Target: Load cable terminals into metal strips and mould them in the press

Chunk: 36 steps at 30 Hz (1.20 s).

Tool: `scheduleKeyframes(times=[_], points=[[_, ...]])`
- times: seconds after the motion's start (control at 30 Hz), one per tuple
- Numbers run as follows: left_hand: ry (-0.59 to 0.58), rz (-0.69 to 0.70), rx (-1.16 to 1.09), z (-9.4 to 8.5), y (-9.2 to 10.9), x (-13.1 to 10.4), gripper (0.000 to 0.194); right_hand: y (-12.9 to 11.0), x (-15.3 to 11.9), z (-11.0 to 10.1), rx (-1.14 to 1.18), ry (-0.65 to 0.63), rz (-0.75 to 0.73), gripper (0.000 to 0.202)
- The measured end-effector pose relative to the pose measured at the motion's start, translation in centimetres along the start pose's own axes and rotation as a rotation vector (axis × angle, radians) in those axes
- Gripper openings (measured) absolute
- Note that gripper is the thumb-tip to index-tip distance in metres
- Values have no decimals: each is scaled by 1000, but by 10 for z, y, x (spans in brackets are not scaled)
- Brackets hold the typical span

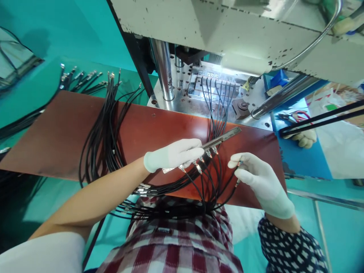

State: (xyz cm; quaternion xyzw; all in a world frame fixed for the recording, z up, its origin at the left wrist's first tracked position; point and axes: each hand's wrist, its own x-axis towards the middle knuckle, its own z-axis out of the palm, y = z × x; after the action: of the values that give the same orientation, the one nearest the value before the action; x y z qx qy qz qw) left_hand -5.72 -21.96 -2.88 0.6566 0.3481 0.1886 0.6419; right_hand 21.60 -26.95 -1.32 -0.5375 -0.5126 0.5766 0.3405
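Observation:
In a white glove, my left hand [182,152] is closed around a narrow metal bar [224,137] that slants up to the right over the brown board. Several metal cable connectors [197,167] sit along the bar's lower edge, their black cables hanging below. My right hand [257,178], also gloved, pinches the end of a black cable [233,172] between thumb and fingers, to the right of the bar and apart from it. Another cable end [237,183] shows just under that thumb. Loose black cables [176,210] lie in a bundle across the lap.
Behind the board [159,129] stands a press with steel columns [162,72]; more cables run into its lit metal fixture [212,85]. A thick cable bundle [105,129] drapes over the board at left. Pliers [287,117] and a glove [305,137] lie on the blue surface at right.

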Motion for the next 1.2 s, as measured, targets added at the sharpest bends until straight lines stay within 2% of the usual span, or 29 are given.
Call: scheduleKeyframes(times=[0.13,0.27,0.37,0.5,0.6,0.73,0.83,0.93,1.07,1.13,1.2], points=[[7,-18,-29,0,-3,0,43,10,-3,5,171,57,55,25],[6,-2,-72,-1,-7,1,41,11,-5,9,186,58,18,34],[14,-11,-112,-2,-8,1,40,10,-2,11,219,-22,-16,35],[10,-7,-153,-2,-8,2,40,13,5,11,327,-207,-68,34],[1,-7,-208,-2,-8,3,40,14,11,9,345,-322,-134,45],[6,2,-240,-3,-9,3,39,8,13,8,209,-262,-149,57],[7,3,-240,-4,-11,3,38,5,11,8,131,-225,-184,46],[2,7,-240,-5,-12,4,37,12,8,9,155,-225,-240,40],[5,-10,-245,-5,-11,4,36,23,6,10,209,-291,-269,63],[8,-7,-249,-5,-11,4,37,19,5,9,207,-341,-275,72],[12,6,-246,-4,-10,4,38,5,5,9,273,-242,-303,76]])
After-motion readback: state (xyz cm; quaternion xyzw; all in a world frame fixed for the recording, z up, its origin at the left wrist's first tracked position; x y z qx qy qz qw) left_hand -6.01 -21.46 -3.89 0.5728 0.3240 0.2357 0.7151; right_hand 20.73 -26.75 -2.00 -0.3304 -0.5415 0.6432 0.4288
